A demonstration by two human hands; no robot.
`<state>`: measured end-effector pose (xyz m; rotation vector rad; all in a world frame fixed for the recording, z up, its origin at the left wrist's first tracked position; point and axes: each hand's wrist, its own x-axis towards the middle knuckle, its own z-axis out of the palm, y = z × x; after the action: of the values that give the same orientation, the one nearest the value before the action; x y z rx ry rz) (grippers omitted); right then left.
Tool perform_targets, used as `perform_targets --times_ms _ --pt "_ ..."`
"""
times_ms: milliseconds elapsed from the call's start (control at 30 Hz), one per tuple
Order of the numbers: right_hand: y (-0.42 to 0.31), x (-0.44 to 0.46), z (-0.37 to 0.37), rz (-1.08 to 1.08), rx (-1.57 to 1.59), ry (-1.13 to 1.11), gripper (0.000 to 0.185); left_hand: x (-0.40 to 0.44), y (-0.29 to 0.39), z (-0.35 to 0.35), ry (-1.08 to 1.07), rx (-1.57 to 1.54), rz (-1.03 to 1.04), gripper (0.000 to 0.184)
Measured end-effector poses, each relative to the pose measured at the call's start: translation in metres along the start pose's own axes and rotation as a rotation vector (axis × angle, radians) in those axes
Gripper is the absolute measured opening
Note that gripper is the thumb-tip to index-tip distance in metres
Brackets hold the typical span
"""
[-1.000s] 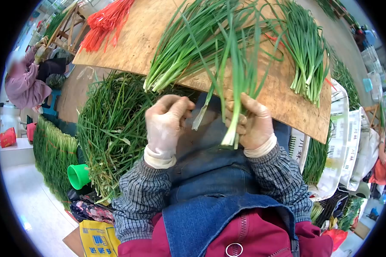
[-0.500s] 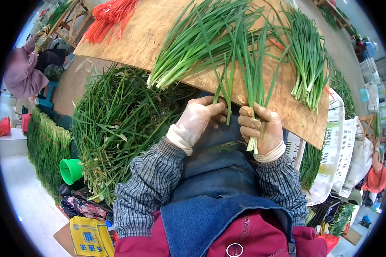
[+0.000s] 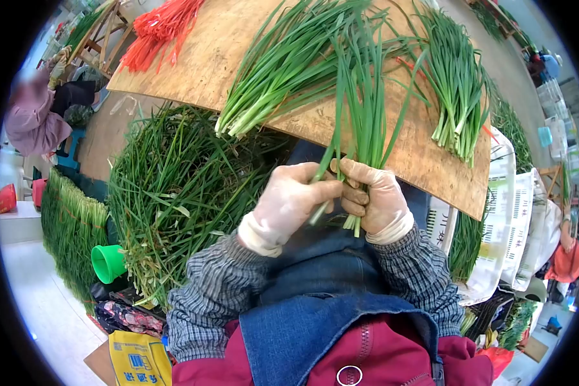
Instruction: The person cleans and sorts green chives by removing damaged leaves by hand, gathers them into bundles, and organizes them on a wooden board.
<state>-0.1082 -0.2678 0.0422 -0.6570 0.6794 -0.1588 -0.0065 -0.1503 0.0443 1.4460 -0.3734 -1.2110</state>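
My left hand (image 3: 296,201), in a pale glove, pinches a few green stalks near their lower ends. Beside it, almost touching, my right hand (image 3: 374,196) is closed around a small bunch of green stalks (image 3: 365,122), whose white ends stick out below the fingers. The leaves of that bunch reach up over the wooden board (image 3: 193,71). On the board lie a larger pile of stalks (image 3: 270,83) left of the bunch and another bundle (image 3: 458,90) at the right.
Red ties (image 3: 161,32) lie on the board's upper left. A big heap of leaves (image 3: 180,199) is at my left, with a green bucket (image 3: 109,263) beside it. White crates (image 3: 495,238) stand at the right. A person in purple (image 3: 35,116) sits at the far left.
My left hand has taken hold of a few stalks and moved in against my right hand. Trimmed-looking loose stalks that hung apart now sit next to the bunch in my right hand.
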Motion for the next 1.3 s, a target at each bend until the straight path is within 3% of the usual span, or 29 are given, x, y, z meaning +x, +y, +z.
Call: perform_targets --times_ms 100,233,300,367,433,467,500,567,633,667,733,833,933,967,1033,1067,1100,1167,1300 --pt "-0.002 0.001 -0.008 -0.008 0.136 -0.053 0.011 -0.031 0.008 -0.015 0.194 0.060 0.143 0.016" --pt "-0.005 -0.001 0.003 -0.045 0.102 0.128 0.016 -0.089 -0.012 -0.067 0.741 0.126 0.514 0.020" --pt "0.001 0.007 -0.010 -0.002 0.193 -0.040 0.019 -0.119 -0.043 -0.114 0.907 0.061 0.394 0.018" --pt "0.003 0.009 -0.004 0.042 0.254 -0.074 0.018 -0.140 -0.076 -0.153 1.077 0.298 0.029 0.029" --pt "0.003 0.013 -0.005 0.077 0.285 -0.107 0.021 -0.144 -0.102 -0.174 0.922 1.328 -0.392 0.044" --pt "0.003 0.015 -0.007 0.080 0.292 -0.120 0.023 -0.134 -0.101 -0.165 0.933 1.570 -0.369 0.056" --pt "0.004 0.015 -0.007 0.084 0.298 -0.131 0.024 -0.123 -0.095 -0.153 0.993 1.556 -0.035 0.049" --pt "0.002 0.014 -0.003 0.100 0.385 -0.166 0.027 -0.089 -0.051 -0.110 0.937 1.223 0.418 0.028" --pt "-0.005 0.012 -0.010 0.130 0.478 -0.305 0.028 -0.050 -0.025 -0.084 0.853 1.280 0.920 0.027" --pt "-0.009 0.005 -0.001 0.071 0.416 -0.239 0.028 -0.029 -0.016 -0.074 0.823 1.329 1.000 0.028" --pt "-0.019 -0.001 0.001 0.013 0.396 -0.318 0.027 0.003 0.001 -0.062 0.764 1.487 0.980 0.030" --pt "-0.035 -0.012 0.009 -0.027 0.400 -0.435 0.027 0.037 0.019 -0.060 0.758 1.655 0.782 0.030" --pt "-0.038 -0.003 0.011 -0.022 0.374 -0.496 0.025 0.051 0.022 -0.072 0.738 1.823 0.840 0.024" --pt "-0.032 0.008 0.008 -0.002 0.425 -0.539 0.029 0.051 0.025 -0.076 0.706 1.589 0.928 0.020" --pt "-0.028 0.010 0.016 0.037 0.322 -0.177 0.020 0.048 0.030 -0.081 0.617 1.120 1.053 0.013" --pt "-0.027 0.012 0.014 0.022 0.336 -0.225 0.018 0.033 0.040 -0.071 0.561 0.694 0.647 0.009" --pt "-0.026 0.012 0.017 -0.003 0.260 -0.166 0.020 0.019 0.054 -0.066 0.439 0.412 0.419 0.010" --pt "-0.023 0.011 0.030 -0.053 0.106 -0.042 0.023 0.003 0.063 -0.057 0.347 0.131 0.198 0.010" --pt "-0.007 0.022 0.041 -0.087 0.029 0.035 0.013 -0.007 0.049 -0.033 0.320 -0.005 0.113 0.012"
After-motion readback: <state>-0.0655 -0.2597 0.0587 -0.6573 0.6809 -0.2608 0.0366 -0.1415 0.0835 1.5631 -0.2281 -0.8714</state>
